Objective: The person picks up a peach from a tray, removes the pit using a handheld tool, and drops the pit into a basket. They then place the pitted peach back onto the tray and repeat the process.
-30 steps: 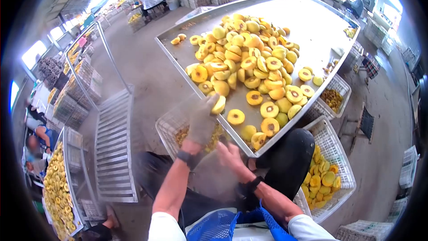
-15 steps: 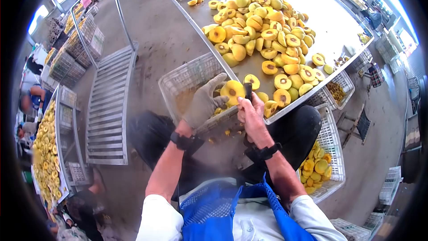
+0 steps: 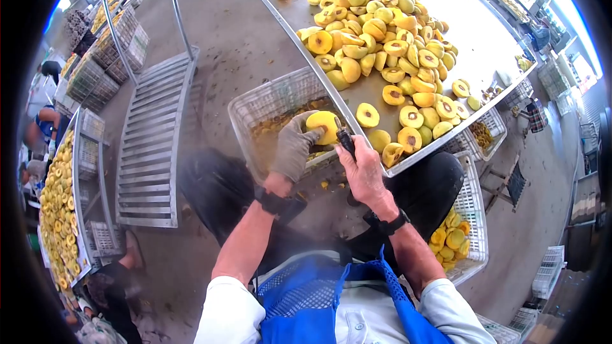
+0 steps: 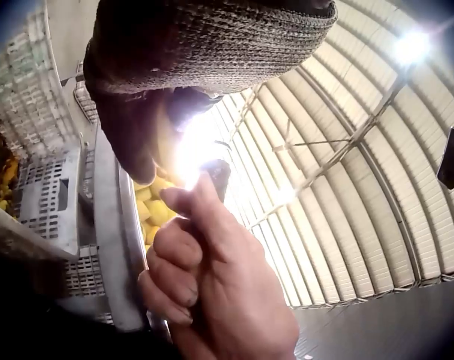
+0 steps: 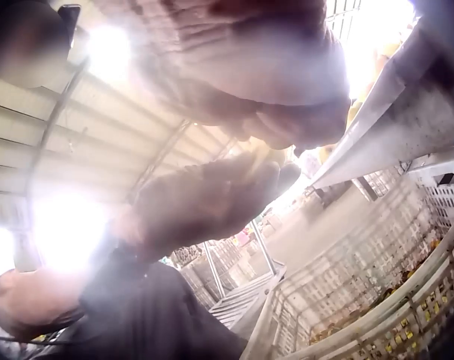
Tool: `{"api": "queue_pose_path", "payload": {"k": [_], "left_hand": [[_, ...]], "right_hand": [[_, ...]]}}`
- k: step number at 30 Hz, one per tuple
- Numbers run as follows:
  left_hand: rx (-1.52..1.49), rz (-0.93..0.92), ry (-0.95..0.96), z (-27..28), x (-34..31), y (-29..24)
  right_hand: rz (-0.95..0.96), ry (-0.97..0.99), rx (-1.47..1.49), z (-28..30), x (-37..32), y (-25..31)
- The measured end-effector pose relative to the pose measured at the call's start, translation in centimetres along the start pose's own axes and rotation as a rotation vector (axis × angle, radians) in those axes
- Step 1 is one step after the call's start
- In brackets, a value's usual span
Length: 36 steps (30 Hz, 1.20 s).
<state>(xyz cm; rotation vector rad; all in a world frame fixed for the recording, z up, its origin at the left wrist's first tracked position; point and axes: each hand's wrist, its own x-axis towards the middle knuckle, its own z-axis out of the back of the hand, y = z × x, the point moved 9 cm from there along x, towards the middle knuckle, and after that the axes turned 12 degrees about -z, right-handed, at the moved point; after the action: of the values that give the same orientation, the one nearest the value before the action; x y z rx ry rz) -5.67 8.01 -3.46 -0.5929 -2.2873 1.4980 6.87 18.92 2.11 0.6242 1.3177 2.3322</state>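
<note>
My gloved left hand (image 3: 290, 153) holds a yellow peach half (image 3: 324, 126) with its cut face up, thumb on the near side. My bare right hand (image 3: 365, 172) grips a short tool with a black handle (image 3: 345, 140), its upper end right at the peach's right edge. The tool's working tip is hidden. Both hands are over the near side of a white plastic crate (image 3: 239, 114) with brown and yellow scraps inside. In the left wrist view the glove (image 4: 227, 45) hangs above the right fist, and glare washes out the peach.
A metal tray table (image 3: 475, 19) bears a heap of peach halves (image 3: 382, 32) just beyond my hands. A crate of pitted halves (image 3: 481, 216) stands by my right leg. To the left is a slatted metal cart (image 3: 150, 153), with another peach-laden table (image 3: 60, 216) beyond.
My left hand took a peach half from the tray edge and brought it back over the crate. My right hand came up from below and met it with the tool. The head view tilted downward.
</note>
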Motion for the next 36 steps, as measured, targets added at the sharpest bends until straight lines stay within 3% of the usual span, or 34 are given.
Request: {"api": "queue_pose_path", "payload": {"k": [4,19,26,28,32,34,36], "left_hand": [[0.080,-0.110,-0.078,0.7,0.0,0.1],[0.246,-0.202,-0.227,-0.1,-1.0,-0.1],[0.420,-0.242,-0.240,0.1,-1.4,0.3],[0.262,-0.180,-0.254,0.2,-1.5,1.1],[0.256,-0.171,-0.211,0.9,-1.0,1.6],[0.114,-0.087,-0.120,0.8,-0.3,2.8],[0.108,-0.047,-0.113,1.1,-0.2,3.2]], "right_hand": [[-0.037,0.044,-0.135,-0.9,0.0,-0.1],[0.015,0.033,-0.383,-1.8,0.0,-0.5],[-0.094,0.113,-0.295,-3.3,-0.8,-1.9],[-0.099,0.143,-0.277,-3.5,-0.8,-2.6],[-0.130,0.236,-0.089,-4.0,-0.8,-3.3],[-0.155,0.270,-0.041,-3.9,-0.2,-3.4],[-0.304,0.363,0.075,-4.4,0.0,-3.9]]}}
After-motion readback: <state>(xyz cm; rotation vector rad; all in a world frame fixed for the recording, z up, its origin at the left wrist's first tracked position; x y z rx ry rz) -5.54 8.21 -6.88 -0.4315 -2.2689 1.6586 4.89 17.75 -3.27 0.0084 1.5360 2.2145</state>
